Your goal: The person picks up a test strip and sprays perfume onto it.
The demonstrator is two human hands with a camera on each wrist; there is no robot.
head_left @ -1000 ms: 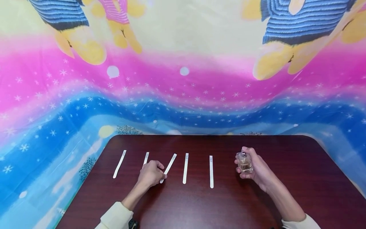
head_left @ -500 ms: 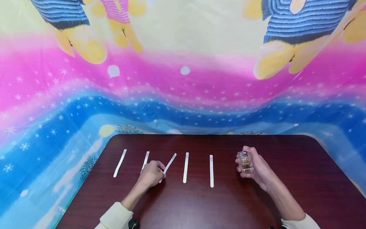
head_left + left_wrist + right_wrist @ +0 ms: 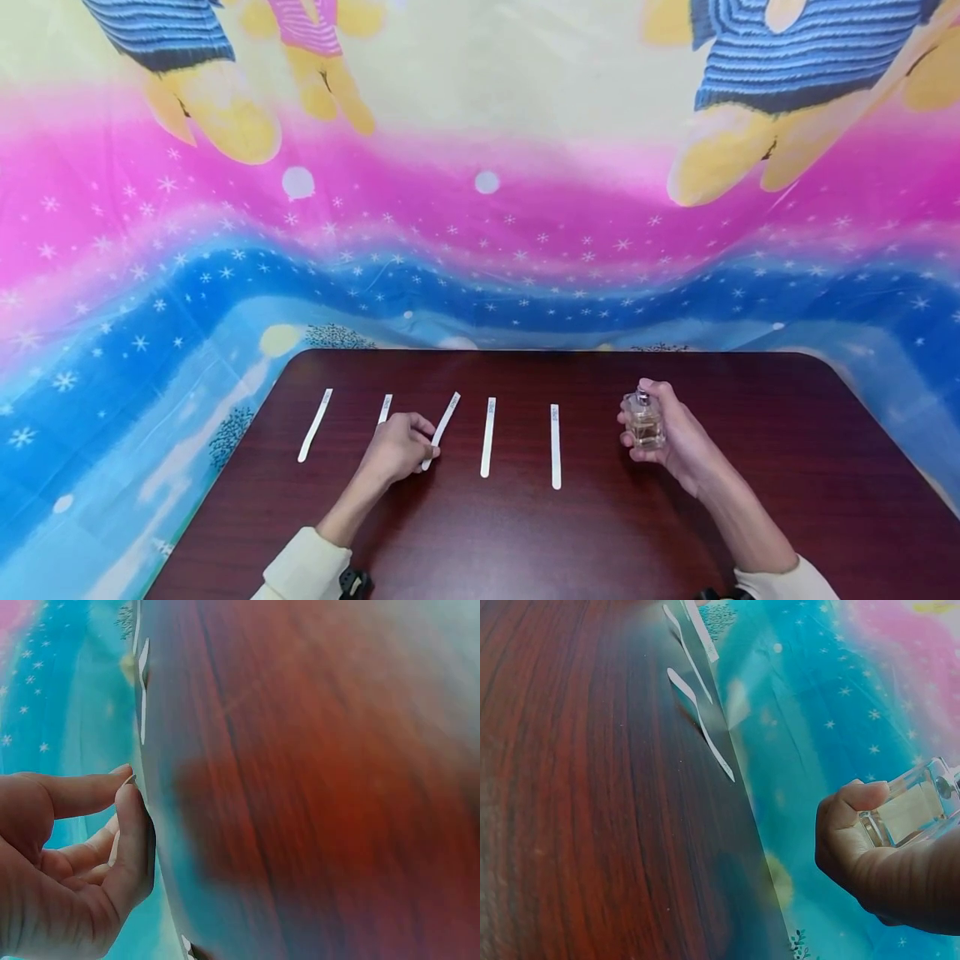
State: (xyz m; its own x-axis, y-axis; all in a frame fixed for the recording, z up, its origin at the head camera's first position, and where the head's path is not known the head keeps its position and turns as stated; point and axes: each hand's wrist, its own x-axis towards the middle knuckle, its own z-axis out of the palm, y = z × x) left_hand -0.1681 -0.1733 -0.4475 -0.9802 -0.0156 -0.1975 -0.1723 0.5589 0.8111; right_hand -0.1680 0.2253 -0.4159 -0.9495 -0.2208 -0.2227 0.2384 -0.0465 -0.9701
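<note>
Clock directions run from my left hand [image 3: 397, 446] in the head view. Finding: over the last second the paper strip [image 3: 445, 421] in its fingers has shifted slightly towards twelve o'clock; it now appears raised off the bench [image 3: 465, 542]. Fingers and thumb pinch it near its lower end, its tip slanting to one o'clock. I judge the pick-up under way. My right hand [image 3: 681, 446], well off at three o'clock, shows no change: fingers wrapped round the glass bottle [image 3: 645, 429], thumb at its top. Lying unaltered: far-left strip [image 3: 315, 425], just past nine; partly hidden strip [image 3: 386, 407], eleven; nearer strip [image 3: 488, 437] and farther strip [image 3: 556, 446], both three.
</note>
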